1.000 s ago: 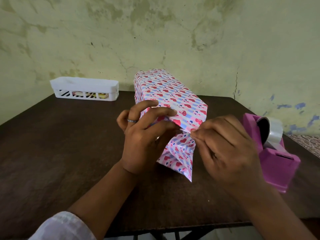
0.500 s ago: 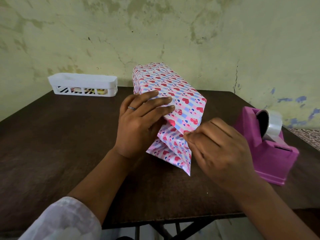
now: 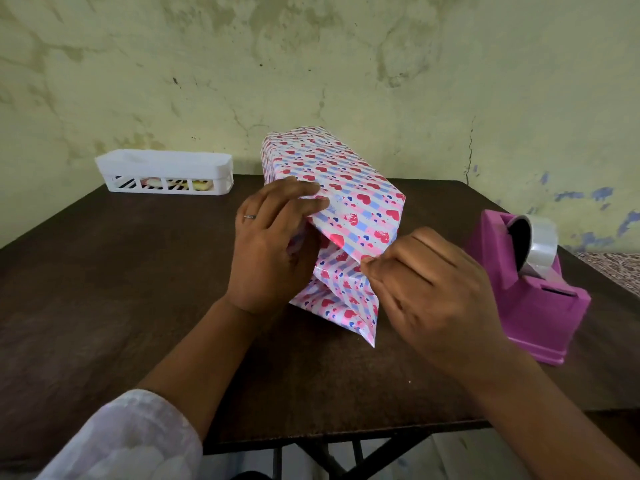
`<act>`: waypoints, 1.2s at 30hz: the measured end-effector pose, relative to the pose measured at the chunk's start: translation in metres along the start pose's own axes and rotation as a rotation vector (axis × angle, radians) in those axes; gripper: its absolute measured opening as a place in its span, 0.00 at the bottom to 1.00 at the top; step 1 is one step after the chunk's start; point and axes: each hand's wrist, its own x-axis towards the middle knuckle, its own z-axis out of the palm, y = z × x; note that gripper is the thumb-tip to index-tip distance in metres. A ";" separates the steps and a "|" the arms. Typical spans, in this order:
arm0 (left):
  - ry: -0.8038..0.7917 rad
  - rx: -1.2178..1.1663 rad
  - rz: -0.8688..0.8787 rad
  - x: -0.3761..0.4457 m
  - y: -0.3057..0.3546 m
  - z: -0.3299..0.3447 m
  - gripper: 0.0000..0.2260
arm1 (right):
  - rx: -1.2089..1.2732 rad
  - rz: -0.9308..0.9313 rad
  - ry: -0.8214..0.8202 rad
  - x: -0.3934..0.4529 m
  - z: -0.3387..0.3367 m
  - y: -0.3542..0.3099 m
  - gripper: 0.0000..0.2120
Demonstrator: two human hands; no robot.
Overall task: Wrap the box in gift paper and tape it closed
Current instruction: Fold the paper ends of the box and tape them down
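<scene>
Centrally, on the dark brown wooden table point(image 3: 104, 289), lies the long box wrapped in pink-and-blue striped gift paper printed with red hearts point(image 3: 332, 174), running from the middle toward twelve o'clock. Its near end is unfinished: loose paper flaps point(image 3: 343, 299) fold down and spread onto the tabletop. The left hand point(image 3: 273, 251), a ring on one finger, rests at the nine o'clock side of that end, fingers fairly straight and laid over the top edge, pressing the paper down. The right hand point(image 3: 433, 289), at the four o'clock side, has its fingers curled and pinches the edge of a flap between thumb and fingertips. At three o'clock, just beside the right hand, stands a magenta plastic tape dispenser point(image 3: 540, 306) carrying a roll of clear tape point(image 3: 540, 247). At ten o'clock, against the stained pale green wall point(image 3: 346, 64), sits a white slotted plastic basket point(image 3: 166, 171), well apart from the box.
</scene>
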 end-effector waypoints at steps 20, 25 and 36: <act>-0.118 -0.193 -0.162 0.003 -0.007 -0.010 0.22 | -0.003 -0.023 -0.153 -0.012 0.031 -0.003 0.04; -0.106 -0.258 -0.186 0.005 -0.006 -0.011 0.20 | 0.032 -0.030 -0.229 -0.006 0.038 0.001 0.13; -0.153 -0.152 -0.241 0.010 0.001 -0.017 0.25 | 0.057 -0.050 -0.291 0.002 0.053 0.009 0.11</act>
